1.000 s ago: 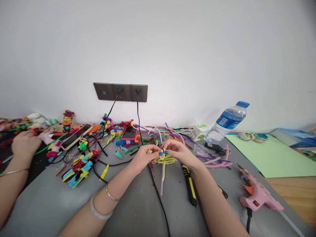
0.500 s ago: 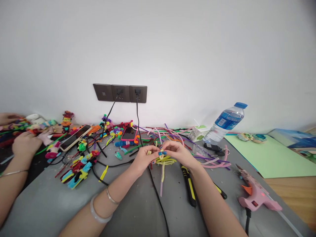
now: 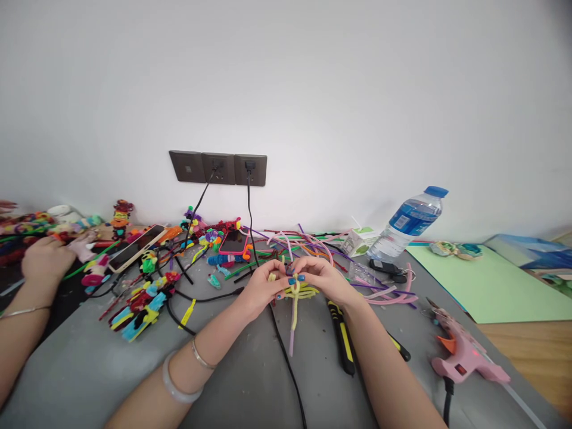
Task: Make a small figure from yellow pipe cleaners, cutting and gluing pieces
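Note:
My left hand (image 3: 263, 288) and my right hand (image 3: 323, 277) meet over the middle of the grey table (image 3: 250, 381). Both pinch a small yellow pipe-cleaner figure (image 3: 298, 291) between fingertips with blue nails. A yellow and lilac stem (image 3: 293, 325) hangs down from it toward me. Loose pipe cleaners in pink, purple and green (image 3: 313, 244) lie just behind my hands. A black cable (image 3: 286, 357) runs under my left wrist.
A yellow-black utility knife (image 3: 342, 336) lies by my right forearm, and a pink glue gun (image 3: 465, 356) lies right. A water bottle (image 3: 409, 223) leans at the back. Two phones (image 3: 235, 241) and colourful figures (image 3: 143, 298) lie left. Another person's hand (image 3: 44, 259) works far left.
My fingers have shifted slightly on the yellow figure, and its stem hangs a little straighter. The other person's hand at far left moved a little.

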Motion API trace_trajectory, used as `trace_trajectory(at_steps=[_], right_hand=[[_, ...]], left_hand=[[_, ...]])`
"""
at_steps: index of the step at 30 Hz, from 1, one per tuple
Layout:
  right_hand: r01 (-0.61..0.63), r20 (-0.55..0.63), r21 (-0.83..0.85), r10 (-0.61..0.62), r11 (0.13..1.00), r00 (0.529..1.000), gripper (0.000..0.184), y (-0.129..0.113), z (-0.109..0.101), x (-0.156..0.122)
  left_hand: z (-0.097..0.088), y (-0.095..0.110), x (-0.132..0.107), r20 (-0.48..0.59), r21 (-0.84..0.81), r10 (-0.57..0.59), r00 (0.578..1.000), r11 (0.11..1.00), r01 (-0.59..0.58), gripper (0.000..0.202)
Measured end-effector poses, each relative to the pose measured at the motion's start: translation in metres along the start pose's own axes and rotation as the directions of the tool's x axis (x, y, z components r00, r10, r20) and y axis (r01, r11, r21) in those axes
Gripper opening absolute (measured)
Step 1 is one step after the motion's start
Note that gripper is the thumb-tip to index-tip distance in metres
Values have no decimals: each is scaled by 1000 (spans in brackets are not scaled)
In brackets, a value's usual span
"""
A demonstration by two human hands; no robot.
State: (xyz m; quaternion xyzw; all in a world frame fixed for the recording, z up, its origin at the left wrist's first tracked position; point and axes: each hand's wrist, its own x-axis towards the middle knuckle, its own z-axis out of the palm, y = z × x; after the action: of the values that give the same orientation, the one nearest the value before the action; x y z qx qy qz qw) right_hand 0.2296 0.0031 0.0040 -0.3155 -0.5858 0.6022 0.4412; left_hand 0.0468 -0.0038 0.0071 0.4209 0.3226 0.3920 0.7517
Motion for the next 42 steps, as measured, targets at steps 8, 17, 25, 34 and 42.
trace_trajectory(at_steps=[8,17,25,34,42], right_hand=[[-146,152,99,131,984,980,19,-2,-2,-5],[-132,102,36,128,991,987,12,-3,-6,-6],[-115,95,5,114,993,989,13,-2,-7,-6],[-91,100,-11,91,996,991,16,-5,-2,-4],[46,-38,-9,-47,999,998,15,0,-4,-3]], left_hand=[[1,-1,-3,88,75,-36,995,997,29,61],[-3,-2,1,35,145,63,997,987,-67,56],[-3,-3,-1,42,203,76,996,976,-83,56],[-4,-3,-1,6,192,45,999,980,-45,52],[-5,4,0,63,347,183,981,917,-194,31]])
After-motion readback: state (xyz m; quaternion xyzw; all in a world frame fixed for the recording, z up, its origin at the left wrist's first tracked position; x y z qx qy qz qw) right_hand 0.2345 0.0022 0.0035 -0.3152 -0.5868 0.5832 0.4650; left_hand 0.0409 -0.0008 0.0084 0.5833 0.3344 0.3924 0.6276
